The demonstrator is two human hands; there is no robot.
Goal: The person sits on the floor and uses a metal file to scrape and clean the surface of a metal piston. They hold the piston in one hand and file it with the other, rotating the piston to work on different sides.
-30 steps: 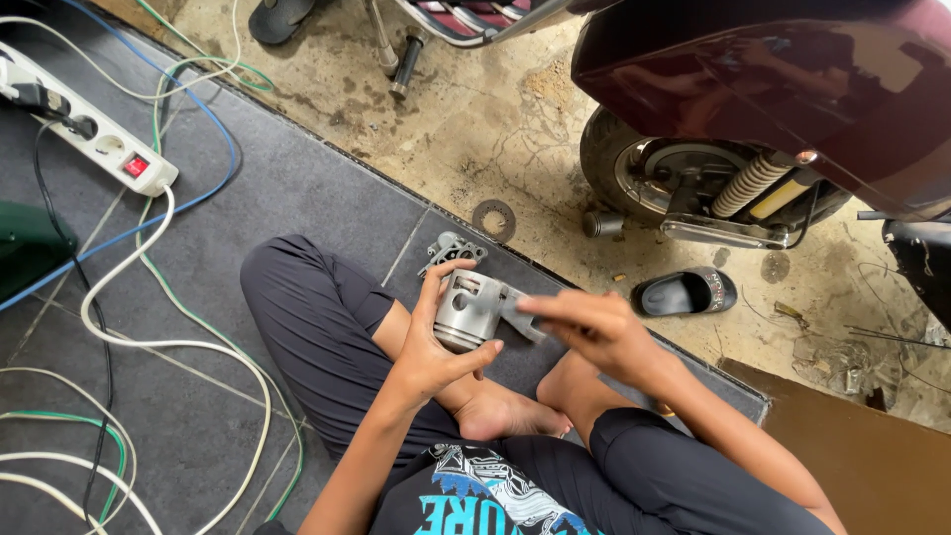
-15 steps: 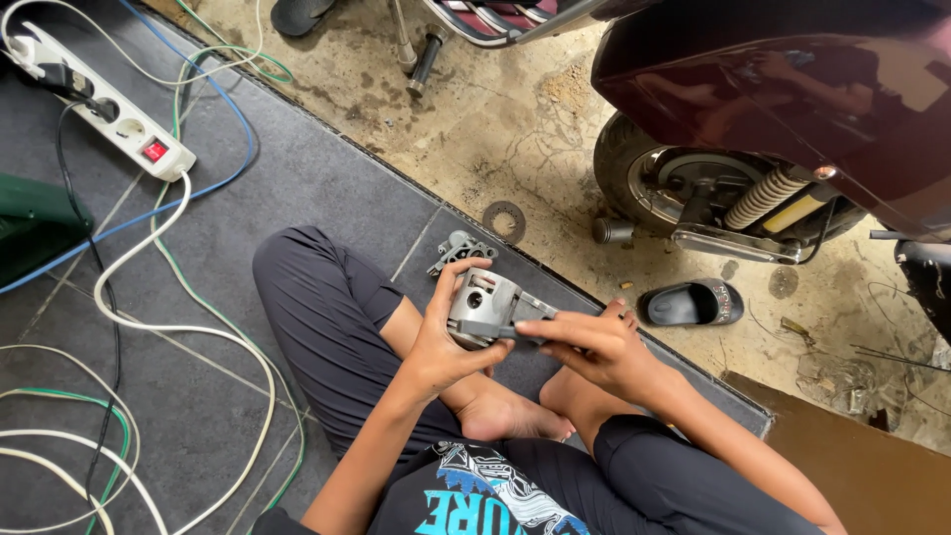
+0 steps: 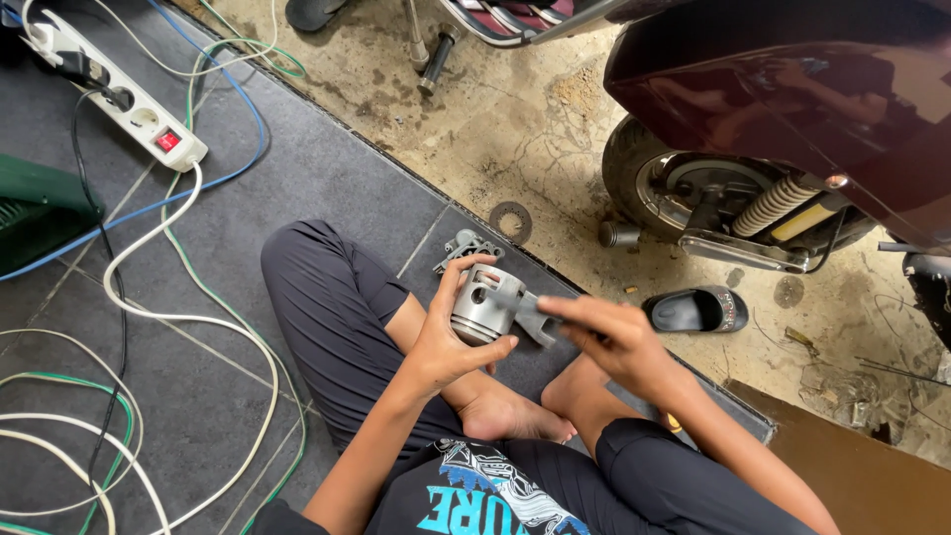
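Observation:
I sit cross-legged on a dark tiled floor. My left hand (image 3: 443,342) grips a silver metal piston (image 3: 481,307), thumb under it and fingers over its top. My right hand (image 3: 606,337) holds a small grey strip, likely sandpaper or a flat tool (image 3: 530,315), pressed against the piston's right side. The strip is blurred. A small grey metal part (image 3: 464,245) lies on the floor just beyond the piston.
A maroon scooter's rear wheel (image 3: 693,203) and shock stand at the right. A black sandal (image 3: 696,310), a metal ring gasket (image 3: 511,221), a white power strip (image 3: 129,104), a green box (image 3: 35,208) and several loose cables (image 3: 188,327) lie around.
My right hand has slid the grey strip back and forth along the piston's side. My left hand keeps its grip on the piston. The view shifted slightly.

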